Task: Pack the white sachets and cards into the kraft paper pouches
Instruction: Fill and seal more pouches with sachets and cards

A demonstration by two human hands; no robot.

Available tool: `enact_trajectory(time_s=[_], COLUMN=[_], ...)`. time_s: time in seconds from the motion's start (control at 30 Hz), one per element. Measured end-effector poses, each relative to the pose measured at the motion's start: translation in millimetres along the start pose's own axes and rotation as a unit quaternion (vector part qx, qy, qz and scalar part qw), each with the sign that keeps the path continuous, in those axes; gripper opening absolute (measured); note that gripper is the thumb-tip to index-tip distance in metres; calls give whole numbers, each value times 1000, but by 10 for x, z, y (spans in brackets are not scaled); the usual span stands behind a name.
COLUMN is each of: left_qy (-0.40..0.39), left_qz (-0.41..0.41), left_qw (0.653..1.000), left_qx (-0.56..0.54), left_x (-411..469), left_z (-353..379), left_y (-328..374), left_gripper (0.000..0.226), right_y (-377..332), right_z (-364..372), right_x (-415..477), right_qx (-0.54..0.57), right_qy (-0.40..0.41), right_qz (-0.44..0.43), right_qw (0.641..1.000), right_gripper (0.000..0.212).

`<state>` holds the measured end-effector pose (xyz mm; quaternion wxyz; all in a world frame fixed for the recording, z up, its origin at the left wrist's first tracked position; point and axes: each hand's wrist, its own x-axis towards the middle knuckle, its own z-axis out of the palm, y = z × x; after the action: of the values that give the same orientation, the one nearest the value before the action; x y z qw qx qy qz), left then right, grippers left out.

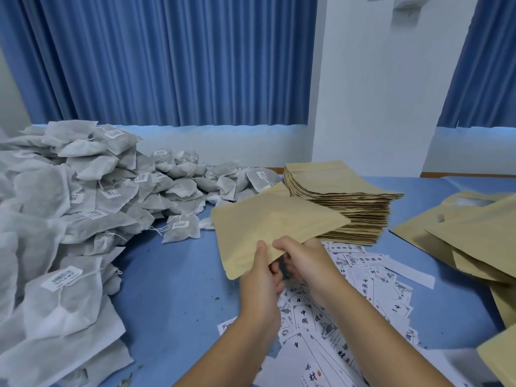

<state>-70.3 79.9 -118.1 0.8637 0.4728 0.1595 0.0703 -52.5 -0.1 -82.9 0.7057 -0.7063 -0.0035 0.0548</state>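
A flat kraft paper pouch (pixel 268 227) is held up over the middle of the blue table. My left hand (pixel 261 277) pinches its near edge with the thumb on top. My right hand (pixel 301 261) grips the same edge just to the right, thumb on the paper. White sachets (pixel 69 208) with labels and strings lie heaped on the left. Printed cards (pixel 321 311) lie scattered under and in front of my hands. A tall stack of empty pouches (pixel 343 196) stands behind the held one.
More kraft pouches (pixel 469 236) lie overlapping at the right edge of the table (pixel 173 289). Blue curtains and a white wall stand behind. One lone sachet (pixel 181 227) lies between the heap and the held pouch.
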Motion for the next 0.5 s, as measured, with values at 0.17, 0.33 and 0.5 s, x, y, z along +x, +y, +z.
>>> enact_trajectory(time_s=[0.17,0.33,0.5], left_qy=[26,32,14], left_qz=[32,118,124], left_qw=[998,992,991], left_qx=[-44,9,-57], left_x=[-47,-169,-228], left_z=[32,50,96], left_y=[64,30,34], left_gripper=[29,44,31], right_y=[-32,-19,-37], right_z=[-33,-20,-78], right_x=[49,42,49], right_qx=[45,13,16], right_qy=[39,18,25], right_qz=[-28,-28,-66], right_qw=[998,999,997], right_gripper=[33,22,18])
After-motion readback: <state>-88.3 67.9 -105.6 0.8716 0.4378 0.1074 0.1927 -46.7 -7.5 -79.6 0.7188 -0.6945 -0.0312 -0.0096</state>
